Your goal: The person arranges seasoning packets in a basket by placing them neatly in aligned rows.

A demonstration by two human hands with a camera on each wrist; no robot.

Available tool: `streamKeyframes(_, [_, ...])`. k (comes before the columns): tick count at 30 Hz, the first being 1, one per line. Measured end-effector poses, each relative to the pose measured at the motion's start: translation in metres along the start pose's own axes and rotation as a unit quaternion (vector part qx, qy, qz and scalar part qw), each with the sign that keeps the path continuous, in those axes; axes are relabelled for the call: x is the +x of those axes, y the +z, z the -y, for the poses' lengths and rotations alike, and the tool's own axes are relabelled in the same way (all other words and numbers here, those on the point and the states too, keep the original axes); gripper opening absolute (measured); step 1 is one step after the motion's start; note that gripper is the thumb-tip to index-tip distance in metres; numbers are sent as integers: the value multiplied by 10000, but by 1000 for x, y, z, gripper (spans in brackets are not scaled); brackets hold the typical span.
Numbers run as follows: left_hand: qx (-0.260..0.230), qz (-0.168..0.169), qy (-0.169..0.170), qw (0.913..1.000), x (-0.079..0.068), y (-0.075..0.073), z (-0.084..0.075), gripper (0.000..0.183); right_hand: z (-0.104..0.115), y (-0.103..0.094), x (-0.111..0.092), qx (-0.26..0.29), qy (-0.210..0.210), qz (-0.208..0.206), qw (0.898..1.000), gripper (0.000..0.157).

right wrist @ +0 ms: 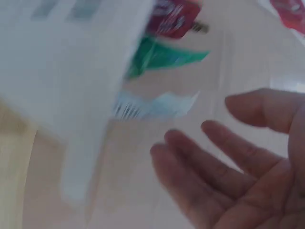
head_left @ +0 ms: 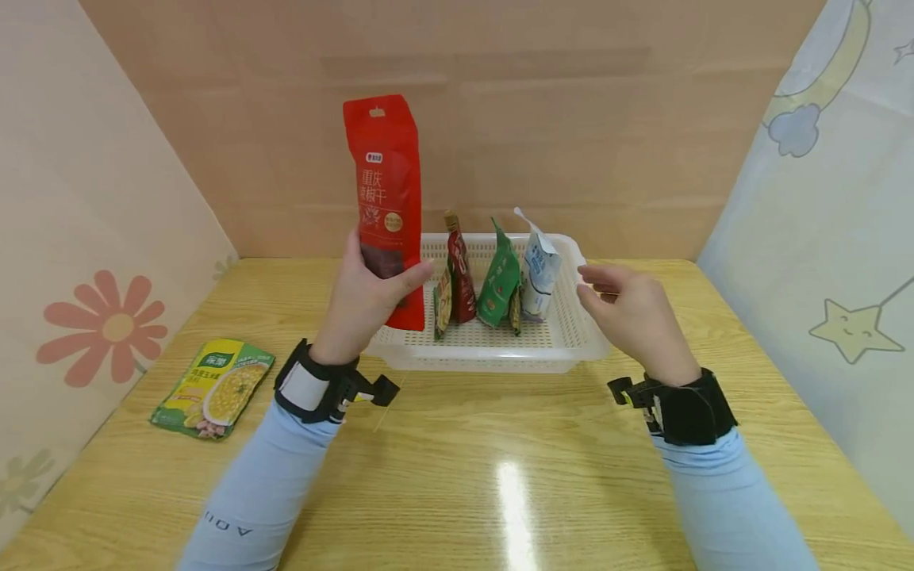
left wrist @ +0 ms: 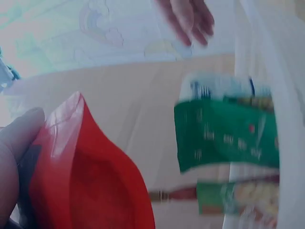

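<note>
My left hand point(head_left: 362, 295) grips a tall red bag of dried chilies point(head_left: 389, 190) by its lower part, holding it upright over the left end of a white plastic basket point(head_left: 457, 361). In the left wrist view the red bag point(left wrist: 105, 186) fills the lower left, thumb along its side. My right hand point(head_left: 631, 313), holding nothing, hovers by the basket's right end with fingers loosely bent; the right wrist view shows its fingers apart. Inside the basket stand a red bottle-shaped pack point(head_left: 462, 277), a green bag point(head_left: 501, 277), a white-and-blue bag point(head_left: 539, 274) and a small green-and-yellow packet point(head_left: 443, 301).
A yellow-green soup packet point(head_left: 214, 388) lies flat on the wooden table point(head_left: 457, 476), left of the left forearm. Behind the basket rises a brown paper-like backdrop point(head_left: 557, 143). Patterned panels point(head_left: 107, 198) close off both sides.
</note>
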State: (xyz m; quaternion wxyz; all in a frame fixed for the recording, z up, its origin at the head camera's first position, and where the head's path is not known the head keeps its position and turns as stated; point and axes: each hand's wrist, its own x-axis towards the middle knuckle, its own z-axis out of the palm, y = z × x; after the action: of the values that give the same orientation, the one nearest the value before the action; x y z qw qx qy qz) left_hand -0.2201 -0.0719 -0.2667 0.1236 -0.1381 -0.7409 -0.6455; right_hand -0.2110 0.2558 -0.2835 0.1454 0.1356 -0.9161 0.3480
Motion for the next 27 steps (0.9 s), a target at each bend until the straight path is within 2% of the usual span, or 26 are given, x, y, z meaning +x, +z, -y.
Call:
streamKeyframes(3, [-345,103,144,9992,-8,17,-2,77,17,10,-4,792,-377,641,9941,40])
streamKeyframes(7, [-764,304,550,9951,-16,40,0,81,39,28,-11,1827,-656,1442,9703,52])
streamKeyframes(10, [-1151,555,786,9887,-22,55,2,86,53,41,-18,2358,-793,1695,9536,64])
streamKeyframes(12, [-1280,667,801,9863,-26,63,1,87,60,49,-21,2555,-883,1724,9472,68])
streamKeyframes(14, [-1286,716,781,9860,-30,68,1,87,65,56,-24,2634,-944,1647,9458,67])
streamKeyframes(18, [-912,773,799,9896,-37,76,0,86,69,65,-27,2519,-974,1369,9531,59])
streamKeyframes(22, [-689,912,838,9899,-42,81,0,95,70,68,-29,2392,-869,1090,9609,57])
streamKeyframes(27, [-568,1081,824,9891,-47,82,-1,93,67,70,-30,2364,-849,791,9647,52])
